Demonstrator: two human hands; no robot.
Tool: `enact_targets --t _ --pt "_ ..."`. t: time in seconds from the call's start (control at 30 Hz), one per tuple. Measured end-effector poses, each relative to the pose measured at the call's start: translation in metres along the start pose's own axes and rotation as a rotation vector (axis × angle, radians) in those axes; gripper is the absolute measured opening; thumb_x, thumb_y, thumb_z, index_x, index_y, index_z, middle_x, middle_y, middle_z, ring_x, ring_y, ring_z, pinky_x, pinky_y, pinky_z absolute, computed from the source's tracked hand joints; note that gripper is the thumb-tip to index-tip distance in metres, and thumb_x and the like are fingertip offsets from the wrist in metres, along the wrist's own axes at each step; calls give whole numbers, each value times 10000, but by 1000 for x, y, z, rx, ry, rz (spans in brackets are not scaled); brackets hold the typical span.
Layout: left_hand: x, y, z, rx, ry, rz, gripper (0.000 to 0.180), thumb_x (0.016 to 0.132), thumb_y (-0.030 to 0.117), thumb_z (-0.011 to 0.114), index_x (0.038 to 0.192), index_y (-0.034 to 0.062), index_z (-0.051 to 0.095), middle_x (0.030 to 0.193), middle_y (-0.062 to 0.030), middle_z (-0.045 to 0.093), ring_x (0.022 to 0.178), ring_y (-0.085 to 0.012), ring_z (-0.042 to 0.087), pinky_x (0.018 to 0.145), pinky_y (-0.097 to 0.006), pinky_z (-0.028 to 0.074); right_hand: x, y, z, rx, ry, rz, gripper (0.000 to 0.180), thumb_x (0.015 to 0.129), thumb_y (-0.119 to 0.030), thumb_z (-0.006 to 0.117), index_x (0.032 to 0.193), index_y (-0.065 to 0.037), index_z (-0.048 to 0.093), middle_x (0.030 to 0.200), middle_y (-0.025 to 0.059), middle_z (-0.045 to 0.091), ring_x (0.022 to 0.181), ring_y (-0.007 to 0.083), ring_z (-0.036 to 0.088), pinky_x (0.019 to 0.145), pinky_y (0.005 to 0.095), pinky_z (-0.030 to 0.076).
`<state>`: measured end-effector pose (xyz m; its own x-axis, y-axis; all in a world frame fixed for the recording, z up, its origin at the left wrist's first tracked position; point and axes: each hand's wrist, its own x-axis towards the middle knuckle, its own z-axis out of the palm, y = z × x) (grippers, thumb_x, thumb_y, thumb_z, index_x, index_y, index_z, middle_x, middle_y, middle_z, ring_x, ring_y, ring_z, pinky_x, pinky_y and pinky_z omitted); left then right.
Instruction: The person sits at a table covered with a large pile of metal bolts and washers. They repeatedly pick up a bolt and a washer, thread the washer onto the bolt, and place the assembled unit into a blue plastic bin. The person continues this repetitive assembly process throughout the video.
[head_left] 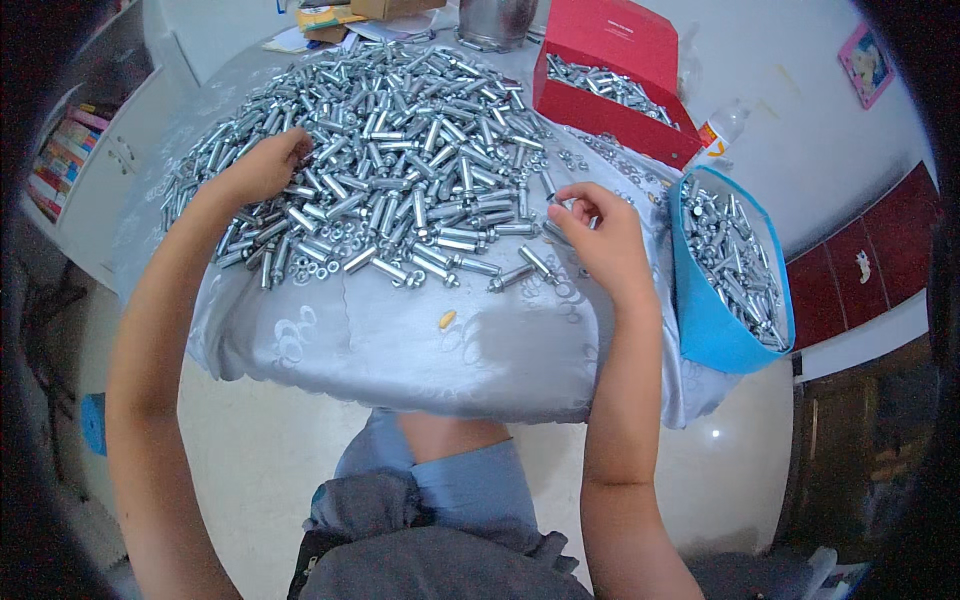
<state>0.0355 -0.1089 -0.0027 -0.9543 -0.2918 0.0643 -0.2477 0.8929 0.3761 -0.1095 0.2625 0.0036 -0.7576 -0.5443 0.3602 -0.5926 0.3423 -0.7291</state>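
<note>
Hundreds of shiny silver bolts (388, 148) heap toward the far edge of the worktop (395, 350). Your left hand (266, 166) curls among them, your right hand (608, 236) half-curled alongside; I can't tell what either holds.

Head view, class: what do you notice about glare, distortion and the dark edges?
In the head view, the metal bolts show bright glints; the pale floor at right carries a small bright reflection; the white cabinet at left looks skewed by fisheye distortion; the corners go black.
</note>
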Motion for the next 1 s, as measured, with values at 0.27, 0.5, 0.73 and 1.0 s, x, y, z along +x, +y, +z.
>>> enact_targets --t 0.27,0.5,0.73,1.0 --pt "36 -32 12 387 58 45 301 751 107 542 1043 55 497 1068 -155 472 1000 -328 440 841 -392 362 0 -2 2 6 -33 -13 178 692 -103 625 838 -3 605 604 25 492 578 96 445 561 230 379" --pt "46 -35 18 499 40 -60 429 821 327 450 1167 75 454 1233 -109 402 1080 -337 396 944 -388 295 2 1 3 9 4 -8 169 697 -100 629 837 -7 607 612 23 491 577 95 438 555 228 377" --pt "62 -16 19 577 55 -290 487 770 395 436 1195 156 455 1231 -119 390 1147 -323 343 956 -452 238 3 -1 6 3 -25 -10 169 699 -98 632 843 -12 607 611 13 487 577 86 433 544 223 374" --pt "73 -15 14 668 101 -247 456 719 415 468 1015 94 600 1152 -164 439 1099 -310 408 923 -411 314 4 -2 9 3 -18 -6 174 692 -97 635 843 -14 609 609 10 488 579 85 435 540 222 369"
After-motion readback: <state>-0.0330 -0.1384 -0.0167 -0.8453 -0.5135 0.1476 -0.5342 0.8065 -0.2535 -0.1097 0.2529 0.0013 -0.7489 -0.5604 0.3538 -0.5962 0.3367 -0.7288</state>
